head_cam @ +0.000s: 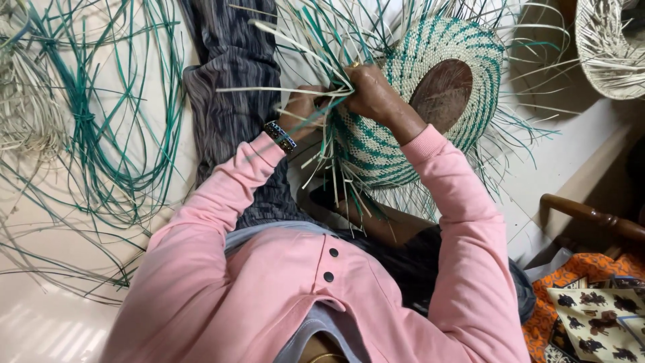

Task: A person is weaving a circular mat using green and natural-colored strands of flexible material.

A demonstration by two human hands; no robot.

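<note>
A half-woven round basket [396,141] of cream and teal straw rests on my lap, with a brown wooden disc [441,93] at its centre. Loose straw ends [316,47] stick out all around its rim. My right hand [369,91] is closed on straw strands at the near-left rim. My left hand [306,111] pinches strands just beside it, partly hidden by the straw. A beaded bracelet [280,136] sits on my left wrist. Both arms wear pink sleeves.
Long teal and cream straw strands [101,134] lie spread on the pale floor at left. Another cream woven piece [608,47] sits at top right. A wooden chair arm [591,216] and patterned orange cloth [591,309] are at lower right.
</note>
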